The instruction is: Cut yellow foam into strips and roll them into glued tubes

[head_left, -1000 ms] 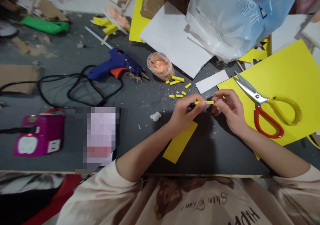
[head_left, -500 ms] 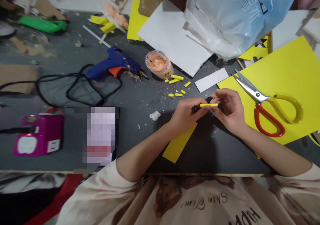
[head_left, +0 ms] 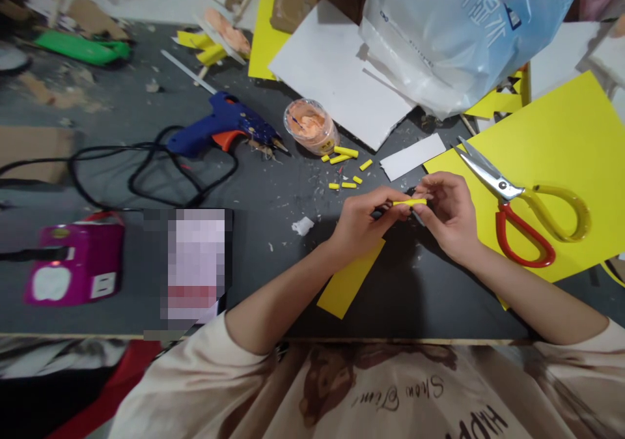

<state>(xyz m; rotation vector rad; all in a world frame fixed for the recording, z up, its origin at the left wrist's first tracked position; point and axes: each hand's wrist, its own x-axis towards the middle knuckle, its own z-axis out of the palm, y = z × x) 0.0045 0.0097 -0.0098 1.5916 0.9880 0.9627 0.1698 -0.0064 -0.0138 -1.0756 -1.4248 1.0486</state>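
Between my two hands lies a small yellow paper roll (head_left: 409, 202), held level above the table. My left hand (head_left: 364, 221) pinches its left part between thumb and fingers. At the roll's right end are the thumb and curled fingers of my right hand (head_left: 452, 217). Under my left wrist a flat yellow paper strip (head_left: 349, 283) rests on the dark table. Several short yellow rolls (head_left: 346, 155) are scattered beyond my hands, beside a tub of orange paste (head_left: 311, 126). A white strip (head_left: 413, 156) lies just past my right hand.
Scissors (head_left: 505, 188) with red and yellow handles lie on a yellow sheet (head_left: 561, 159) at right. A blue glue gun (head_left: 222, 123) with a looping black cord stands left of the tub. A phone (head_left: 198, 263), a purple box (head_left: 75, 260) and a plastic bag (head_left: 463, 42) surround the workspace.
The yellow roll has shifted very slightly to the right and turned a little between my fingers. My hands stay in nearly the same place.
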